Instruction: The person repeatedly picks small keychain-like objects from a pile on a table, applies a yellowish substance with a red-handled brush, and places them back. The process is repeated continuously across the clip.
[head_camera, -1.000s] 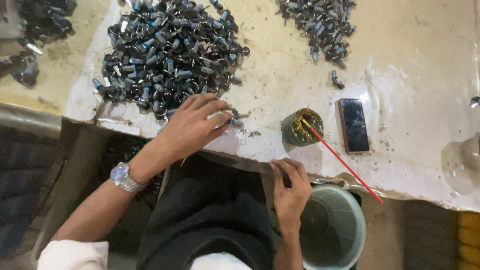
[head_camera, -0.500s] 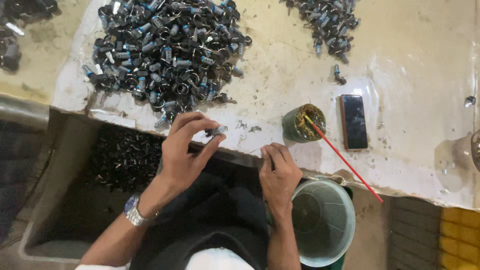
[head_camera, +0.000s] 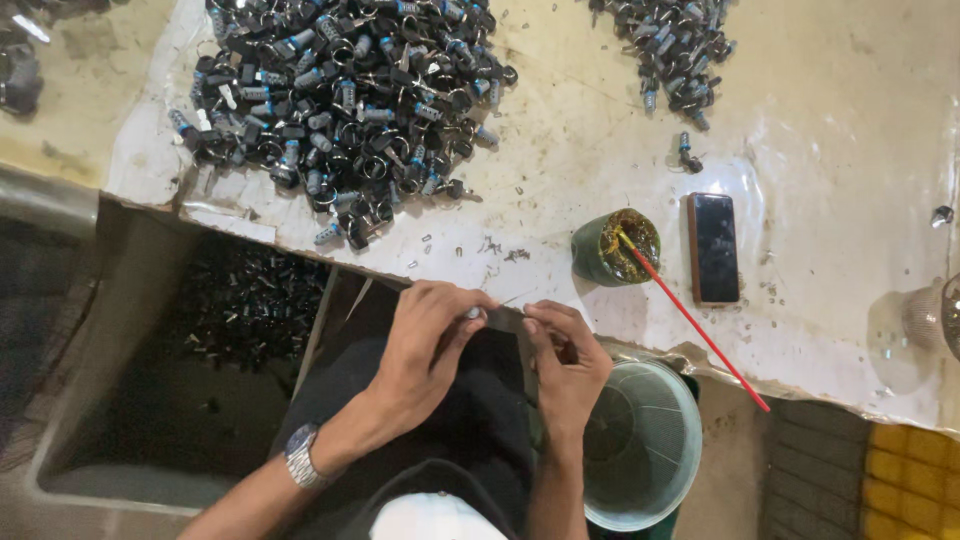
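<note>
Head view: a heap of small dark metal parts (head_camera: 345, 110), glinting and cylindrical, lies on a stained whitish table (head_camera: 850, 130). At the table's near edge, the left hand (head_camera: 425, 345) pinches a small metal part (head_camera: 478, 313) at its fingertips, wrist bent inward, a steel watch (head_camera: 300, 455) on it. The right hand (head_camera: 565, 360), at three o'clock from the part, curls its fingers toward it; whether it touches, I cannot tell. A pale green bucket (head_camera: 650, 450) sits at five o'clock.

A small metal part (head_camera: 478, 313), greyish and mostly hidden, sat pinched between both hands' fingertips. It lay just off the table edge, at six o'clock from the big dark pile.
</note>
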